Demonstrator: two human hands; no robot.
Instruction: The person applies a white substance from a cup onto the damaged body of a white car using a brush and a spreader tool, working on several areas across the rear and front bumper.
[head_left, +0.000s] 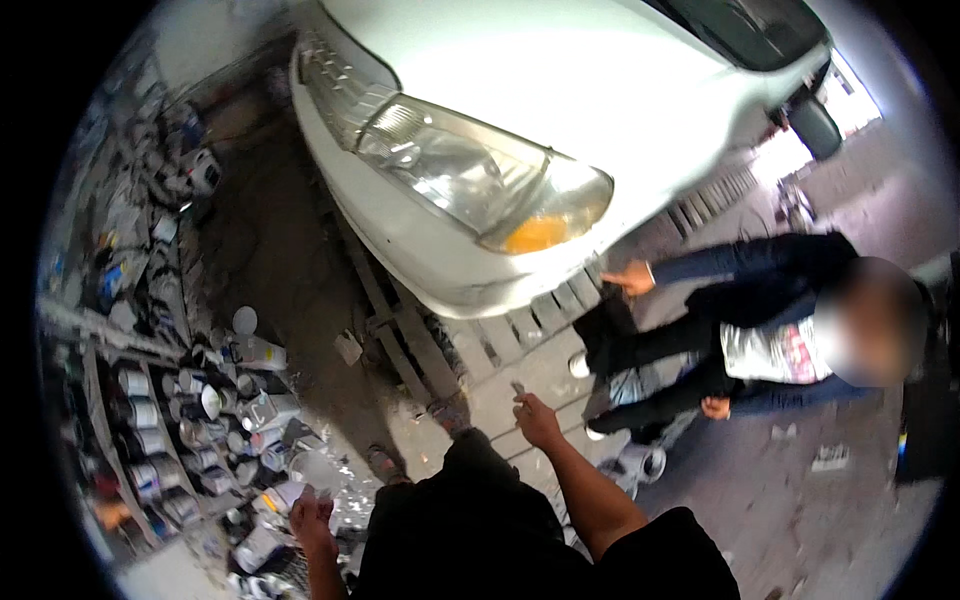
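Observation:
My right hand (538, 420) is raised in front of the car, its fingers closed around a small, thin grey piece (517, 389) whose kind is too small to tell. At the lower left, my left hand (312, 520) is closed, with something pale at its fingertips that I cannot make out. Beyond both hands stands a white car (480, 50), its corner towards me. Its headlight (450, 170) has an amber section (538, 234) near the bumper (440, 285). Neither of my hands touches the car.
A person (770, 330) in a dark jacket stands at the right, one hand (632, 278) pointing at the bumper corner. Shelves (150, 385) and a heap of cans and containers (265, 410) fill the left. Wooden slats (525, 322) lie under the car.

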